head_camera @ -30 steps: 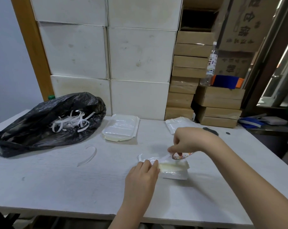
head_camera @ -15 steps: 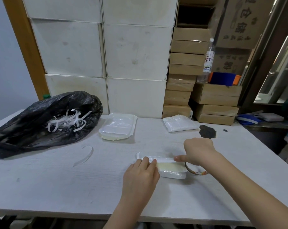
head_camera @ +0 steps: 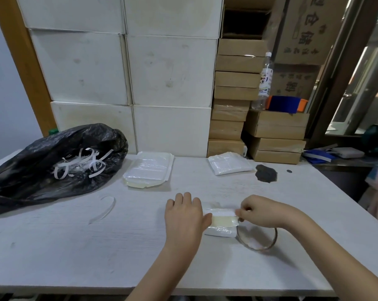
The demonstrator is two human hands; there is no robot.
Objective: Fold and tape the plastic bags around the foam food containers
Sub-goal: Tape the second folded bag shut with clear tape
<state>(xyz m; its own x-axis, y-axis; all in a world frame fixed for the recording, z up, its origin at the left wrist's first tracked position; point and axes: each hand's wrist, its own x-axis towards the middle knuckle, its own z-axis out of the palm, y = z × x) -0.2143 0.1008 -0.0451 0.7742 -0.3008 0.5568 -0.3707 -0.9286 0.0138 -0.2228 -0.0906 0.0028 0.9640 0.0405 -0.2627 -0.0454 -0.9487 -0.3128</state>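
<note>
A small foam container wrapped in a clear plastic bag (head_camera: 221,223) lies on the white table in front of me. My left hand (head_camera: 184,216) presses flat on its left half, fingers together. My right hand (head_camera: 263,211) pinches a strip of clear tape at the package's right edge, with the thin tape roll (head_camera: 257,238) hanging below the hand onto the table. The tape runs across the top of the package between my hands.
A stack of bagged foam containers (head_camera: 149,169) sits at the back centre, another wrapped packet (head_camera: 228,164) to its right. A black rubbish bag (head_camera: 51,166) with white strips fills the left. A loose strip (head_camera: 103,208) lies nearby. Boxes (head_camera: 170,83) line the back edge.
My right hand has pulled the tape roll rightward across the package, from above its middle to past its right edge. My left hand slid forward to press on the package's left half.
</note>
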